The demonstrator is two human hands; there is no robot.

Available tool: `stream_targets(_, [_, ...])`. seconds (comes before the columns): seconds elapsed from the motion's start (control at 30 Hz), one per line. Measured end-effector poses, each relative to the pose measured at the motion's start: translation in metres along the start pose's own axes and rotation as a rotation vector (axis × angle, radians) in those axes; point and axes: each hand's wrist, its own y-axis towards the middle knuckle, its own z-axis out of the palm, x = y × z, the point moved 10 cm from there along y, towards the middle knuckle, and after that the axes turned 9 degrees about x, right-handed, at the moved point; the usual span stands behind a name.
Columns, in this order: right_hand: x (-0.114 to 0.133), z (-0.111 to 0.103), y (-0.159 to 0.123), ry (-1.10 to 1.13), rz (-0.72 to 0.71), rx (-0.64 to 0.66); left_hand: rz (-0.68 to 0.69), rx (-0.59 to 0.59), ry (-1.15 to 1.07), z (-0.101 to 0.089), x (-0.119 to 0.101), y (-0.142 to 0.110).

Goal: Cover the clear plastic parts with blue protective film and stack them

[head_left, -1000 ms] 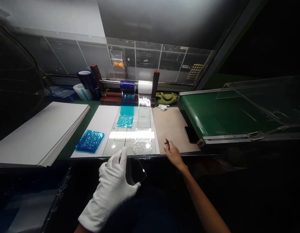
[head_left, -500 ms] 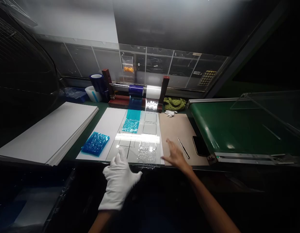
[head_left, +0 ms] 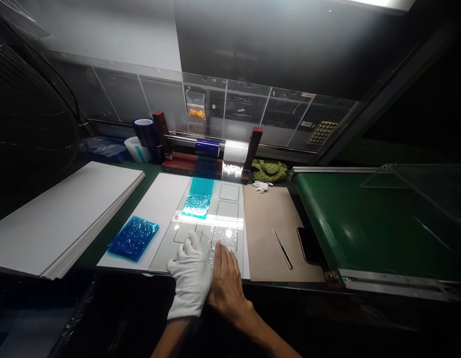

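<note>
The left hand (head_left: 191,275), in a white cotton glove, and the bare right hand (head_left: 226,286) lie side by side at the near edge of a clear plastic template (head_left: 230,211), touching each other. Both are open, palms down, with fingers extended and not clamped on any visible item. The right fingertips (head_left: 220,253) reach the near edge of a crinkled clear film (head_left: 223,238), which lies on the template's near right section. Rounded-rectangle outlines mark the template, and a teal film (head_left: 195,206) lies at its far left.

The template rests on a white sheet (head_left: 159,214). A crumpled blue film (head_left: 133,237) lies on that sheet's left side, and a stack of white boards (head_left: 62,214) stands further left. To the right is a tan board (head_left: 266,233) carrying steel tweezers (head_left: 281,248), with a white glove (head_left: 262,186) just beyond it. A black phone (head_left: 308,245) sits beside a green conveyor belt (head_left: 364,228) at right. At the far edge, blue and clear film rolls (head_left: 221,149) sit on a wooden-posted rack (head_left: 208,161), near a green dotted bag (head_left: 268,170). Glass panels (head_left: 253,114) close off the far side.
</note>
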Motion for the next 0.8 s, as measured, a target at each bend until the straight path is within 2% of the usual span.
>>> stream_targets(0.13, [-0.027, -0.011, 0.026, -0.017, -0.083, -0.038, -0.063, -0.004, -0.045, 0.013, 0.007, 0.019])
stream_targets(0.27, [-0.091, -0.029, 0.065, -0.1, -0.106, -0.084, -0.2, -0.043, -0.021, 0.02, 0.035, 0.028])
stream_targets(0.37, [-0.14, -0.039, 0.097, -0.201, -0.11, -0.065, -0.251, -0.07, 0.023, 0.028, 0.053, 0.026])
stream_targets(0.47, [-0.171, -0.044, 0.124, -0.284, -0.144, -0.04, -0.292, -0.061, 0.054, 0.042, 0.063, 0.021])
stream_targets(0.67, [-0.188, -0.039, 0.155, -0.329, -0.195, -0.022, -0.393, 0.047, 0.076, 0.075, 0.074, 0.019])
stream_targets(0.8, [-0.188, -0.031, 0.166, -0.324, -0.211, -0.008, -0.432, 0.055, 0.106, 0.086, 0.081, 0.021])
